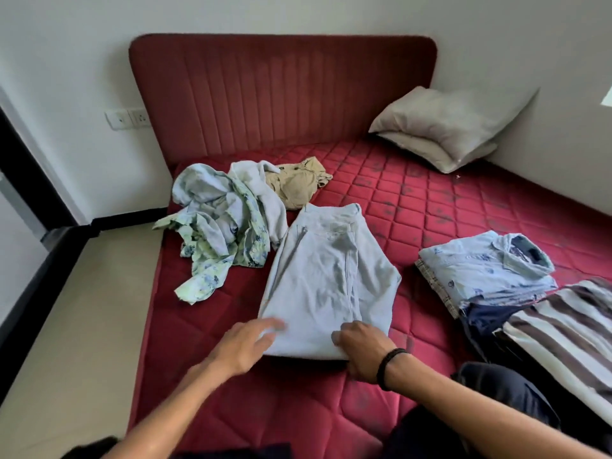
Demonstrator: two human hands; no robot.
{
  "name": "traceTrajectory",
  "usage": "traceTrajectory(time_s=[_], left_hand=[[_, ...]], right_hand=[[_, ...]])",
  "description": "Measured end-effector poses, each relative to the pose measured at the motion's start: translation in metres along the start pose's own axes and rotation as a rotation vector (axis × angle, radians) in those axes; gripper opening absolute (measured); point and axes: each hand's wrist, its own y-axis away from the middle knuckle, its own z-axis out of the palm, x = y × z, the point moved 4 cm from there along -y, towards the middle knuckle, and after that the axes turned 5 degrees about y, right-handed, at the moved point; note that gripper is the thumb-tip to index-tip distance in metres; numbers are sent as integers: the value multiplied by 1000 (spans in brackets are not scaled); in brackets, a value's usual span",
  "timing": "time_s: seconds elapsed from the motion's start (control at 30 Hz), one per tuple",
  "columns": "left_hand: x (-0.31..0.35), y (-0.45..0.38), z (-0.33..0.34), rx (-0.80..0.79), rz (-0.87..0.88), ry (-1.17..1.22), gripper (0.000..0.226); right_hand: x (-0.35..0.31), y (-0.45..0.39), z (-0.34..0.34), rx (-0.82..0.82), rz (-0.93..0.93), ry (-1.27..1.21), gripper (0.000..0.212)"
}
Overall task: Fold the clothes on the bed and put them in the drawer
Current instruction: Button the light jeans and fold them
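Observation:
Light blue trousers [326, 279] lie folded lengthwise on the red mattress [430, 207], waistband toward the headboard. My left hand [246, 344] is blurred, its fingers stretched over the near left corner of the trousers. At the near right corner my right hand [362, 351], with a black wristband, curls its fingers round the fabric edge. An unfolded heap sits to the left: a floral shirt [218, 246], a pale blue garment [265, 190] and khaki shorts [296, 185]. A folded stack topped by a light blue printed shirt [486, 273] lies to the right. No drawer is in view.
Two grey pillows [450, 127] lean in the far right corner against the wall. A dark red padded headboard [281, 91] closes the far end. A brown-and-white striped cloth [563, 336] lies at the right edge. Pale floor [73, 326] runs along the bed's left side.

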Motion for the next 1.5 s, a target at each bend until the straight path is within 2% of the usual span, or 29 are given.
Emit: traceTrajectory(time_s=[0.1,0.2,0.27,0.33,0.43,0.5,0.57,0.67,0.73,0.8,0.87,0.93,1.0,1.07,1.13,1.23,1.3,1.37,1.43,1.5], left_hand=[[2,84,-21,-308,-58,40,10],[31,156,-43,-546,-55,-12,36],[56,187,-57,-621,-13,-72,36],[65,192,-73,-513,9,-75,33],[62,160,-102,-136,62,49,21],[52,120,-116,139,66,217,14],[46,70,-120,370,66,325,24],[37,-10,-107,515,25,519,26],[31,-62,-92,529,-33,648,38],[22,-104,-75,580,-84,501,54],[8,-143,-52,583,-167,325,62],[-11,-173,-27,554,-255,208,60],[-28,-187,-5,539,-304,110,57],[-41,-197,11,569,-314,-8,55],[-46,-198,16,683,-290,-82,53],[-50,-194,17,842,-268,-69,51],[-51,-189,13,884,-280,-20,53],[-52,-179,10,852,-369,66,68],[-47,-168,10,694,-444,19,87],[-37,-145,12,534,-504,-110,98]], right_hand=[[-45,43,-30,-186,-157,-132,20],[-80,86,-69,-410,-322,-291,11],[-90,103,-96,-518,-417,-374,7],[-82,104,-118,-533,-445,-478,2],[-40,81,-140,-361,-376,-745,17],[-1,58,-145,-172,-235,-1052,26],[37,31,-136,8,-46,-1331,26],[75,-14,-107,233,161,-1452,31],[94,-45,-80,390,311,-1379,22],[109,-74,-55,527,472,-1224,15],[120,-103,-31,623,599,-1155,20],[124,-127,-7,608,695,-1017,26],[123,-146,21,525,739,-844,31],[121,-162,49,458,747,-740,34],[121,-172,65,435,744,-690,34],[124,-184,71,369,731,-611,36],[121,-187,61,277,750,-555,39],[104,-181,45,202,711,-416,53],[67,-157,25,330,561,-276,68],[20,-125,29,411,324,-208,68]])
